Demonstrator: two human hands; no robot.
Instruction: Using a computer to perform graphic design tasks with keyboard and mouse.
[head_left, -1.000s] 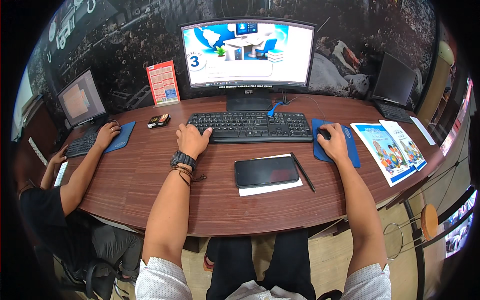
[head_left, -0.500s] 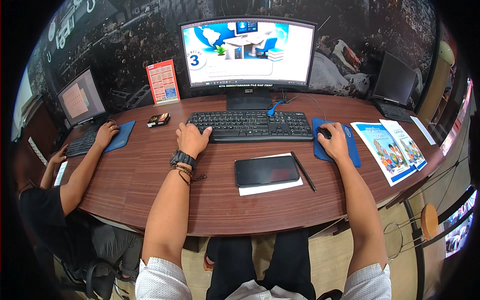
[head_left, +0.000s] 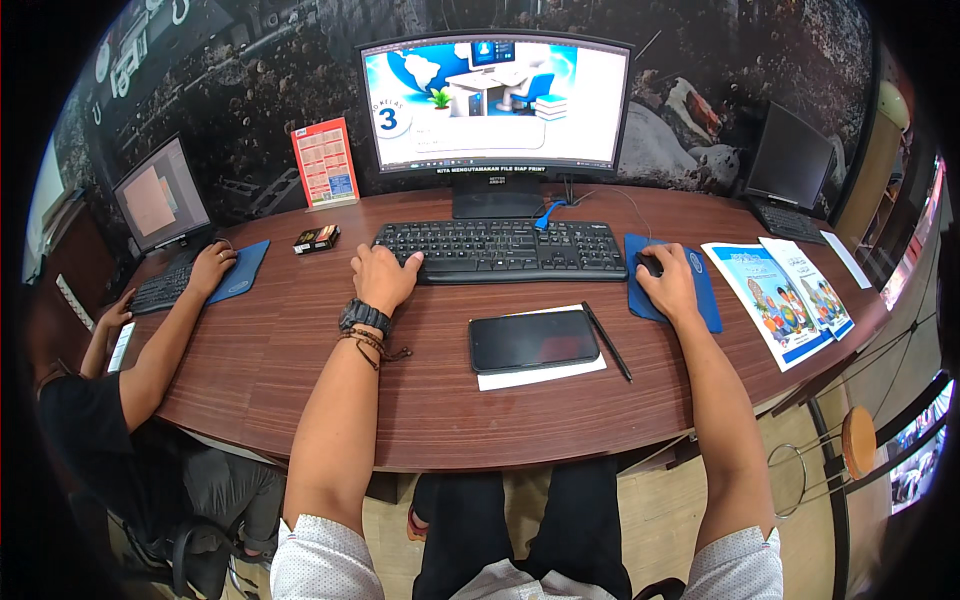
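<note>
On the desk (head_left: 300, 380), left hand (head_left: 383, 278) rests on keyboard (head_left: 500, 248)

Both bare forearms reached forward from the lower edge, roughly parallel and well apart. The left hand (head_left: 383, 277) lay palm down, fingers loosely curled and spread forward, nothing clasped, a dark watch and cord bracelets banding its wrist. The right hand (head_left: 668, 284) lay palm down, fingers arched in a loose cupping grip.
</note>
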